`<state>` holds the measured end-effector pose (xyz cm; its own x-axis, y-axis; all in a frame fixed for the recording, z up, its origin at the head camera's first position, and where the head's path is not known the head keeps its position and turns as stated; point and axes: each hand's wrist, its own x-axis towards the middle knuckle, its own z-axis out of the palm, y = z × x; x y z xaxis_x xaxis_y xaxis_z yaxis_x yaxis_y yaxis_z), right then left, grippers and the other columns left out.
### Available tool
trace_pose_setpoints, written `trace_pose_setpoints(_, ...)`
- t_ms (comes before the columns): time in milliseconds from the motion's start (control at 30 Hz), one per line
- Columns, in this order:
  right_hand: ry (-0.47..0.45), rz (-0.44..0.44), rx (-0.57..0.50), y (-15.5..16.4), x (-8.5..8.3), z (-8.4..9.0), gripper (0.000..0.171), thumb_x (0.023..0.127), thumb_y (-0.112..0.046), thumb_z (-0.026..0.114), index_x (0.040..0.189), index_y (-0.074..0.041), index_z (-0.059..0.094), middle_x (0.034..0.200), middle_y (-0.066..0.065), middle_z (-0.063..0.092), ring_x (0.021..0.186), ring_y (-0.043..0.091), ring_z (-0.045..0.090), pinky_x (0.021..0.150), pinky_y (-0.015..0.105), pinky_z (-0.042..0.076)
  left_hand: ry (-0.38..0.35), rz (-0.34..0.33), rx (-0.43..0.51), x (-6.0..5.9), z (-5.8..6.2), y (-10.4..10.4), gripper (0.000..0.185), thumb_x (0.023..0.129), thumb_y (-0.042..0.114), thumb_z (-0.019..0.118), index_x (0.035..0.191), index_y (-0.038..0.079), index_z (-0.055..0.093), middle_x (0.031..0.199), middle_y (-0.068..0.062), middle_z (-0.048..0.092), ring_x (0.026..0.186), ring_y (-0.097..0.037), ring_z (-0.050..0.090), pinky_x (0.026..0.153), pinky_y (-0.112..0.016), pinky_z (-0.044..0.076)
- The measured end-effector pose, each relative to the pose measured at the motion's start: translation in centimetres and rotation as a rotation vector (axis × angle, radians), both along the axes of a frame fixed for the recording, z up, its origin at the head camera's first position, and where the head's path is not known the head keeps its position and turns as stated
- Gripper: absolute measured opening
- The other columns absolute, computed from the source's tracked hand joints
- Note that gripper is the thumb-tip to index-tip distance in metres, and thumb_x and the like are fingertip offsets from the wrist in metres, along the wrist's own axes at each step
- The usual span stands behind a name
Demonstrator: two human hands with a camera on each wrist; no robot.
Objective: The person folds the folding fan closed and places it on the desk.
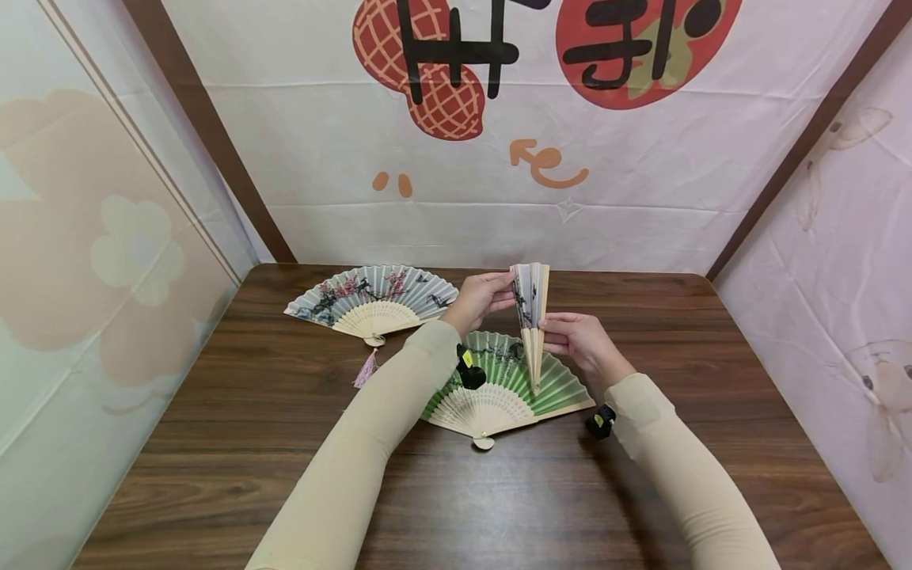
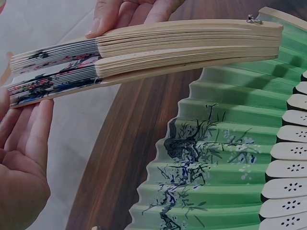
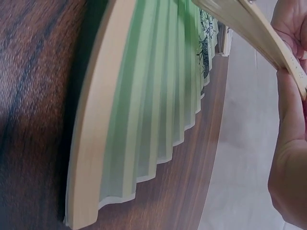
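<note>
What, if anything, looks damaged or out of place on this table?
Nothing stands out as damaged or spilled. The green fan and gray flowered fan lie spread open with no visible tears, though a sleeve hides part of the green one. The mostly folded fan held up looks intact too.

A pale-ribbed fan, printed dark and pink, is nearly folded, pivot end above the spread green fan.

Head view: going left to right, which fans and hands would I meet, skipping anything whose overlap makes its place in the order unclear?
Spread grey fan with pink blossoms → left hand → nearly closed fan → right hand.
</note>
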<state>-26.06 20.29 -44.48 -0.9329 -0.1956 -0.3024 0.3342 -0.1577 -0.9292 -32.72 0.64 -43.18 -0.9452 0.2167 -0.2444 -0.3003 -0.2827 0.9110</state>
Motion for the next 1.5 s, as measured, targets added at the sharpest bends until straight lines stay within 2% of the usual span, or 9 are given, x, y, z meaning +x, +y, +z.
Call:
trace_pose_setpoints(200,0.001,0.0,0.003,-0.1,0.0,0.1,0.01,0.098,-0.003,0.06,0.103,-0.005,0.068,0.081,-0.002,0.075,0.077,0.012,0.074,0.072,0.025,0.065,0.034,-0.004,-0.029,0.1,0.0,0.0,0.038,0.094,0.013,0.07,0.126,-0.005,0.063,0.115,-0.02,0.07,0.081,-0.014,0.068,0.086,-0.028,0.064)
trace_pose_setpoints(300,0.0,-0.002,0.009,-0.1,0.0,0.2,0.015,0.098,-0.003,0.06,0.112,0.0,0.064,0.082,-0.002,0.075,0.078,0.012,0.074,0.072,0.025,0.065,0.039,0.0,-0.032,0.1,0.0,0.1,0.038,0.093,0.011,0.07,0.126,-0.005,0.063,0.124,-0.025,0.066,0.081,-0.014,0.068,0.086,-0.029,0.063)
trace_pose_setpoints(600,0.007,0.014,0.031,-0.1,0.1,0.5,0.027,0.098,-0.003,0.06,0.123,0.007,0.058,0.083,-0.004,0.074,0.08,0.009,0.072,0.076,0.025,0.065,0.027,0.01,-0.022,0.2,0.2,0.1,0.038,0.094,0.01,0.069,0.127,-0.006,0.062,0.113,-0.018,0.07,0.079,-0.013,0.068,0.092,-0.033,0.062)
trace_pose_setpoints(800,0.0,0.019,0.033,0.0,0.1,0.7,0.011,0.098,-0.003,0.059,0.107,-0.003,0.067,0.085,-0.004,0.075,0.082,0.009,0.072,0.077,0.026,0.065,0.02,0.013,-0.006,0.2,0.2,0.1,0.036,0.094,0.009,0.068,0.127,-0.007,0.062,0.096,-0.008,0.071,0.076,-0.012,0.068,0.089,-0.031,0.062)
trace_pose_setpoints(900,-0.002,0.019,0.035,0.0,0.1,0.8,0.011,0.098,-0.003,0.059,0.098,-0.009,0.068,0.085,-0.005,0.075,0.082,0.008,0.072,0.076,0.026,0.065,0.018,0.012,0.004,0.2,0.2,0.1,0.036,0.095,0.009,0.068,0.127,-0.007,0.062,0.092,-0.005,0.07,0.075,-0.012,0.069,0.084,-0.028,0.064)
trace_pose_setpoints(1067,-0.001,0.03,0.038,-0.1,0.1,0.9,0.011,0.099,-0.002,0.057,0.106,-0.003,0.066,0.085,-0.004,0.075,0.082,0.008,0.072,0.079,0.027,0.065,0.017,0.003,0.003,0.2,0.2,0.1,0.037,0.095,0.009,0.068,0.128,-0.007,0.062,0.103,-0.012,0.071,0.075,-0.011,0.069,0.084,-0.028,0.064)
trace_pose_setpoints(1267,0.011,0.055,0.1,-0.1,0.3,1.3,0.038,0.1,-0.005,0.056,0.134,0.011,0.05,0.088,-0.007,0.073,0.085,0.006,0.071,0.082,0.027,0.064,0.019,-0.009,-0.008,0.2,0.1,0.2,0.037,0.095,0.01,0.068,0.128,-0.006,0.062,0.121,-0.022,0.068,0.076,-0.011,0.069,0.085,-0.028,0.063)
trace_pose_setpoints(1400,0.01,0.057,0.113,-0.2,0.4,1.3,0.038,0.1,-0.006,0.058,0.133,0.011,0.051,0.088,-0.008,0.073,0.086,0.005,0.07,0.081,0.026,0.064,0.012,-0.013,-0.008,0.2,0.2,0.3,0.037,0.094,0.009,0.068,0.128,-0.006,0.062,0.125,-0.024,0.066,0.076,-0.011,0.069,0.081,-0.025,0.064)
trace_pose_setpoints(1500,-0.003,0.04,0.106,-0.3,0.3,1.1,0.029,0.099,-0.006,0.06,0.125,0.006,0.058,0.087,-0.007,0.073,0.085,0.005,0.07,0.079,0.026,0.065,0.005,-0.015,-0.003,0.2,0.2,0.4,0.038,0.094,0.009,0.068,0.128,-0.006,0.061,0.121,-0.023,0.068,0.075,-0.012,0.069,0.079,-0.024,0.064)
